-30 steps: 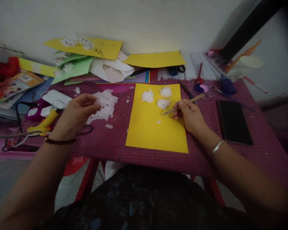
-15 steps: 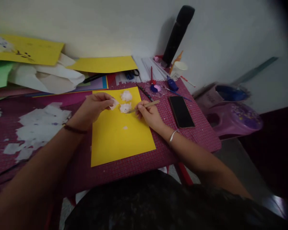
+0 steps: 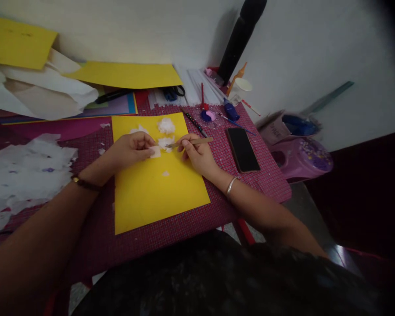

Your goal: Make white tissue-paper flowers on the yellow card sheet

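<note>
Left hand (image 3: 131, 150) pinching paper square (image 3: 156, 152) over yellow sheet (image 3: 158, 195); right hand (image 3: 197, 153) gripping stick (image 3: 204, 140), tip near square; square could tear if stick pokes hard; paper scraps (image 3: 23, 171) left of yellow sheet could scatter if left hand brushes them

Dim rm, flat light, src unclear. Soft shadow on wall (image 3: 118, 30) beside blk post (image 3: 239, 41); small glare on floor (image 3: 316, 224), lower R. Pic slightly soft; shirt (image 3: 210, 276) murky, top R corner dk.
</note>
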Available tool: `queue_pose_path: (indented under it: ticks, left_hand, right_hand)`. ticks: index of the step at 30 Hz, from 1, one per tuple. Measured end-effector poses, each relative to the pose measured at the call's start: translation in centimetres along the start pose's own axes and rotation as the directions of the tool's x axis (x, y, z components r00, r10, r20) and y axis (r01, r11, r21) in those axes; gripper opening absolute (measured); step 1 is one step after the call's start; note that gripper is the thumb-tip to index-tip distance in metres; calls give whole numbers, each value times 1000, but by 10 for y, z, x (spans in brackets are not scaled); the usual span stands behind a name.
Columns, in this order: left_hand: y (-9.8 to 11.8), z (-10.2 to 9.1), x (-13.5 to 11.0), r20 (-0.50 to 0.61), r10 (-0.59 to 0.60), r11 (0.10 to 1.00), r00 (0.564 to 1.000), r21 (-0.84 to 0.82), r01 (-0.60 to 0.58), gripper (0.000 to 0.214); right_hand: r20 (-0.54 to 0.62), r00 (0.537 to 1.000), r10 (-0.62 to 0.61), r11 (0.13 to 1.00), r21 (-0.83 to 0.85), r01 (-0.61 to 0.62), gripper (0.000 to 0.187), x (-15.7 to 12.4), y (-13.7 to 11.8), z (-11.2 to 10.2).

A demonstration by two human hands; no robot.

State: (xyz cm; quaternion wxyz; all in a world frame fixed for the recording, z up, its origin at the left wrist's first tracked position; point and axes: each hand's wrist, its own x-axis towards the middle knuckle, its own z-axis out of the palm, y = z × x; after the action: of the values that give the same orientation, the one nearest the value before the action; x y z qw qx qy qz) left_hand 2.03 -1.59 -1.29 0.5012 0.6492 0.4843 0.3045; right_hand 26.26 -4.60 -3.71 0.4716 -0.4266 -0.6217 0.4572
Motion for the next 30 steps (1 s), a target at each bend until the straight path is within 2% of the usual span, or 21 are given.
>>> queue_pose_path:
  ticks: [8, 14, 17, 20, 25, 30]
  left_hand:
    - [8, 18, 7, -59, 52, 970, 997, 241, -37, 16]
    - [11, 24, 10, -104, 32, 973, 994, 230, -7, 13]
    - [11, 24, 10, -108, 29, 978, 994, 208, -6, 12]
    - [11, 25, 11, -110, 32, 981, 993, 194, -10, 13]
    - [11, 24, 12, -82, 53, 979, 995, 202, -35, 12]
    - [9, 19, 13, -99, 86, 974, 991, 216, -63, 10]
  right_hand:
    - [-33, 988, 151, 986, 73, -148, 32, 2, -9, -1]
    - [-103, 995, 9, 994, 110, 3, 43, -5, -13, -3]
    - [-23, 998, -58, 996, 61, 59, 46, -8, -13, -1]
    - [56, 995, -79, 994, -69, 82, 47, -10, -11, 0]
    - [119, 987, -111, 966, -222, 136, 38, -10, -6, -2]
    - [237, 950, -205, 872, -396, 287, 26, -11, -10, -6]
